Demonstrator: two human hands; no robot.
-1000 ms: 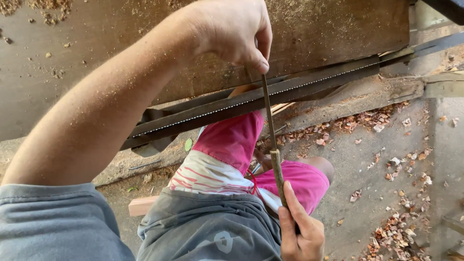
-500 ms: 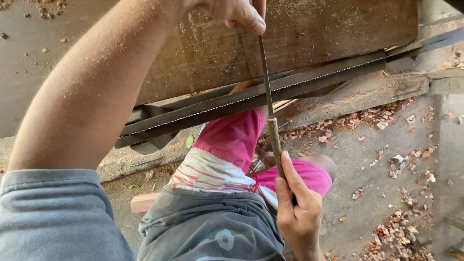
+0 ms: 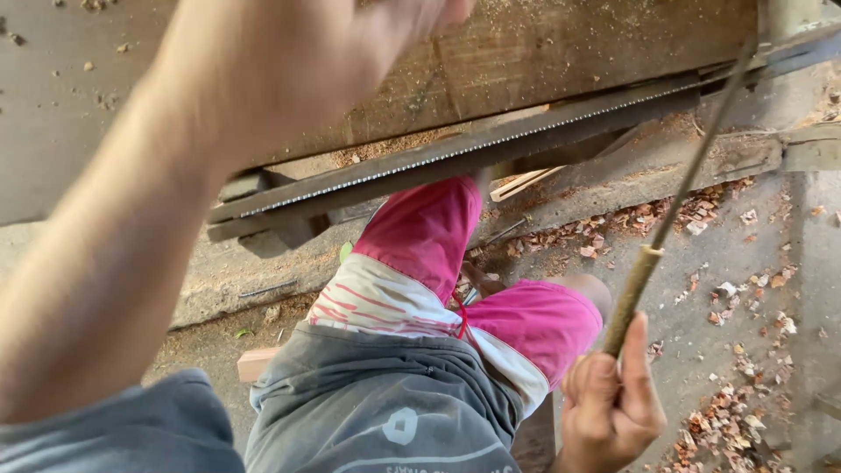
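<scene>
**Slanting file held over the toothed saw blade**

Slanting from lower left to upper right, the thin file (image 3: 692, 175) was seen with its long axis steep: the wooden handle (image 3: 632, 293) was at the bottom and the metal tip pointed up toward the top right corner, where it crossed the saw blade (image 3: 491, 149). The handle was grasped at its lower end by the right hand (image 3: 609, 407), fingers curled around it and the thumb raised alongside. The file was thus placed above and to the right of that hand, and well apart from the left hand (image 3: 420, 22), which was blurred at the top edge; whether it was clenched or released could not be told. The left forearm was stretched across the left half of the view. The long toothed blade was laid slantwise under a wooden beam (image 3: 543, 52). Below, pink shorts (image 3: 429, 228) and a grey shirt (image 3: 377, 403) were seen, and wood chips (image 3: 727, 429) were scattered over the concrete floor (image 3: 753, 254).
</scene>
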